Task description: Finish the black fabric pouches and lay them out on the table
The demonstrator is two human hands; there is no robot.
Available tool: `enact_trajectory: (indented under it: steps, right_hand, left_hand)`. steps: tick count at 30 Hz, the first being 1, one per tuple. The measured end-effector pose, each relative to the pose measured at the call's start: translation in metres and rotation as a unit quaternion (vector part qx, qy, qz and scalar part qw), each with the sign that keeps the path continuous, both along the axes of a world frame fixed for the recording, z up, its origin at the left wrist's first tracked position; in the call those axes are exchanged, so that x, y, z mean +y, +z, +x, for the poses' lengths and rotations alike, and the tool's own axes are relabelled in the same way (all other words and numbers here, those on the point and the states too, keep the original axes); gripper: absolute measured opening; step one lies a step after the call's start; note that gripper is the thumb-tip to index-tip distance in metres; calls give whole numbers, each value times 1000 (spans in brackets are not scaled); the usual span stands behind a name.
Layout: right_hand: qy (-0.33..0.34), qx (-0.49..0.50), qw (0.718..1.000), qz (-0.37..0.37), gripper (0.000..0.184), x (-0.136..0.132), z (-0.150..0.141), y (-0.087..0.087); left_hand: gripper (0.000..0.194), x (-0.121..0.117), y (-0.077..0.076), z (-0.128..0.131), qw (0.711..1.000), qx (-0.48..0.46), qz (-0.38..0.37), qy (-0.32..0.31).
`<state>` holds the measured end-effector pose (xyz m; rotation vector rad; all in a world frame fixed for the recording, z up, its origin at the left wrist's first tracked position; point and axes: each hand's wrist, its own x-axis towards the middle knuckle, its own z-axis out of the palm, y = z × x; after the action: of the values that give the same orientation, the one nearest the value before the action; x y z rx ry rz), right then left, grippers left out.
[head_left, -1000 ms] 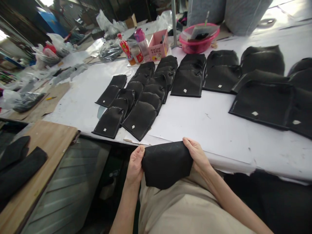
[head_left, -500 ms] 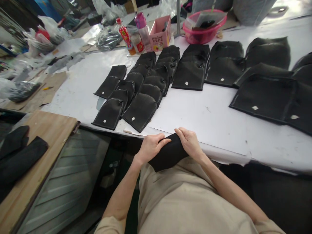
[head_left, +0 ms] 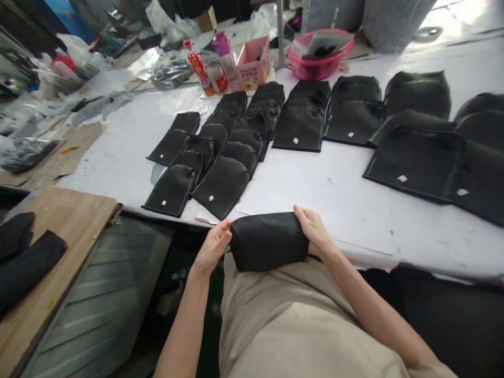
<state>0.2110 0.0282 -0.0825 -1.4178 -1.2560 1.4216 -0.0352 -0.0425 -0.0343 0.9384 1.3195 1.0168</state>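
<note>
A black fabric piece is stretched sideways between my two hands, just in front of my lap at the table's near edge. My left hand pinches its left upper corner. At the opposite end my right hand grips the upper right corner, thumb on top and the other fingers partly hidden behind. Beyond my hands, overlapping rows of similar black pieces lie on the table, several with a small white tag. The nearest are a narrow black piece and a wider black piece.
White paper covers the table. Along its back stand a red-labelled bottle, a purple-capped bottle, a pink box and a pink basin. A wooden board at the left carries folded black pieces.
My hands have moved apart, the left one outward to the left. The black fabric piece, bunched between them before, now spreads wide and flat. The view has shifted slightly.
</note>
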Motion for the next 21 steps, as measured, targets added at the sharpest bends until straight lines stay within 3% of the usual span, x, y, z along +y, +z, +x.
enact_trajectory:
  steps: [3, 9, 14, 18, 21]
  right_hand:
    - [-43, 50, 997, -28, 57, -2, -1, 0]
    - [-19, 73, 997, -18, 51, -5, 4, 5]
    - [38, -30, 994, 102, 31, -4, 18, 19]
    - [150, -49, 983, 96, 20, -4, 22, 28]
    - [189, -66, 974, 104, 18, -6, 20, 32]
  left_hand:
    - [55, -17, -14, 9, 992, -93, -30, 75]
    - [48, -28, -24, 19, 982, -113, -47, 144]
    - [40, -33, -22, 13, 986, -99, -35, 130]
    - [41, -35, -16, 12, 995, -47, -45, 81]
    - [38, -32, -7, 11, 999, 11, -37, 27]
